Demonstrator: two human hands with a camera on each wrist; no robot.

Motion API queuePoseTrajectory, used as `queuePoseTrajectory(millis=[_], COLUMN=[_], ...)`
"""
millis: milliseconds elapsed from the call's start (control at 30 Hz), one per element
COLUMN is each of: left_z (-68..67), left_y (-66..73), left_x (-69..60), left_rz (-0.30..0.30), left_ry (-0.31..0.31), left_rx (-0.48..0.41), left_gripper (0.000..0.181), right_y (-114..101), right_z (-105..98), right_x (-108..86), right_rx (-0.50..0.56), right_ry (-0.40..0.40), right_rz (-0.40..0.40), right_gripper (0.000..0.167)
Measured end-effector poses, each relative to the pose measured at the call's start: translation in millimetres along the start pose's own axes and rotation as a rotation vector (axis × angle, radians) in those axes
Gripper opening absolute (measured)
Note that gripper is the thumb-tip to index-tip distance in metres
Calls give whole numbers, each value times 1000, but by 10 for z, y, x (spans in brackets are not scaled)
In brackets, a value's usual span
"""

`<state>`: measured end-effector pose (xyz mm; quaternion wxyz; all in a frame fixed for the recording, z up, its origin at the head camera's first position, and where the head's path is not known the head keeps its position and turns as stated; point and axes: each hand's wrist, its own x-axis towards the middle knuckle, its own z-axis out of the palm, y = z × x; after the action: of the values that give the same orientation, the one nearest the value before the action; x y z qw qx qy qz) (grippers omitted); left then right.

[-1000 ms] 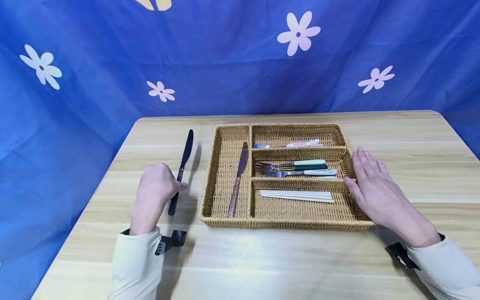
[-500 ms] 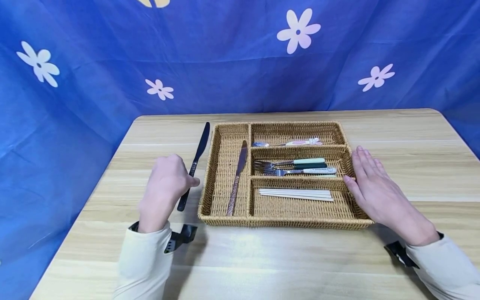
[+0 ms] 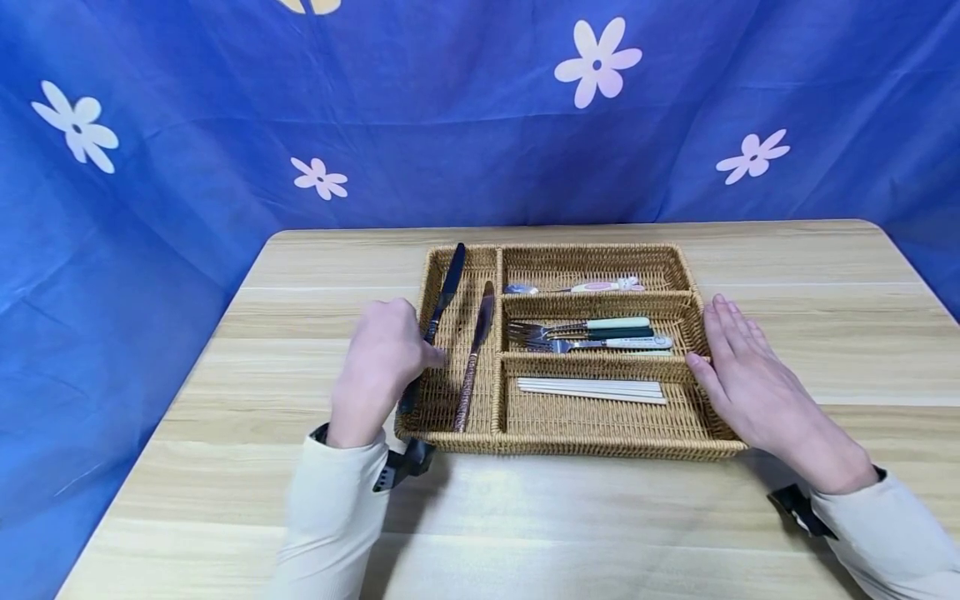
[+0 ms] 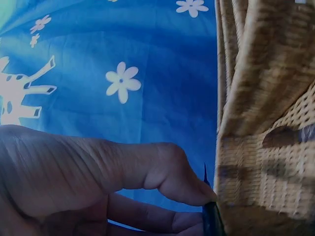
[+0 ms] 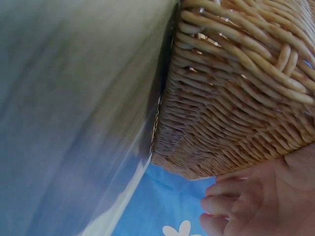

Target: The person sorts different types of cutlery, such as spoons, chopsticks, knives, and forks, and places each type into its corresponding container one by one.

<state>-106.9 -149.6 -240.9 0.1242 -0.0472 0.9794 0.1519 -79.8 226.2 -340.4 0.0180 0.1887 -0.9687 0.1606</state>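
Between thumb and fingers, my left hand [image 3: 381,367] pinches a dark table knife [image 3: 448,287] over the left compartment of the wicker cutlery tray [image 3: 600,446]. In the left wrist view the thumb [image 4: 167,169] presses on the dark knife handle [image 4: 212,219]. A second, brownish table knife [image 3: 476,354] lies in that same compartment, to the right of the held one. My right hand [image 3: 768,396] rests with straight fingers against the tray's right end; the right wrist view shows the fingers [image 5: 231,196] beside the woven wall [image 5: 221,113].
In the tray's right-hand compartments lie a spoon [image 3: 600,286] at the back, several forks [image 3: 622,342] in the middle and several white chopsticks [image 3: 592,389] in front. The wooden table [image 3: 540,533] reaches back to a blue flowered cloth [image 3: 465,125].
My left hand has carried the dark knife rightward, from beside the tray to over its left compartment. The right hand and the tray have stayed in place.
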Motion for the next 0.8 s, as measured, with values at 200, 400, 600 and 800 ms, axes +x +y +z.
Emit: queuePoseTrajectory(millis=[200, 400, 600, 800], left_z=[206, 417, 593, 681], left_y=[79, 189, 241, 217], left_x=[59, 85, 100, 122], left_rz=[27, 16, 4, -13], left_ry=[2, 85, 139, 121], left_rx=[-17, 62, 182, 185], left_gripper=[41, 20, 20, 14], right_y=[0, -13, -24, -4], right_z=[3, -12, -17, -7], right_x=[7, 3, 6, 2], right_rx=[9, 19, 28, 33], right_ry=[-1, -3, -10, -7], right_rz=[0, 15, 21, 7], right_gripper=[65, 65, 66, 65])
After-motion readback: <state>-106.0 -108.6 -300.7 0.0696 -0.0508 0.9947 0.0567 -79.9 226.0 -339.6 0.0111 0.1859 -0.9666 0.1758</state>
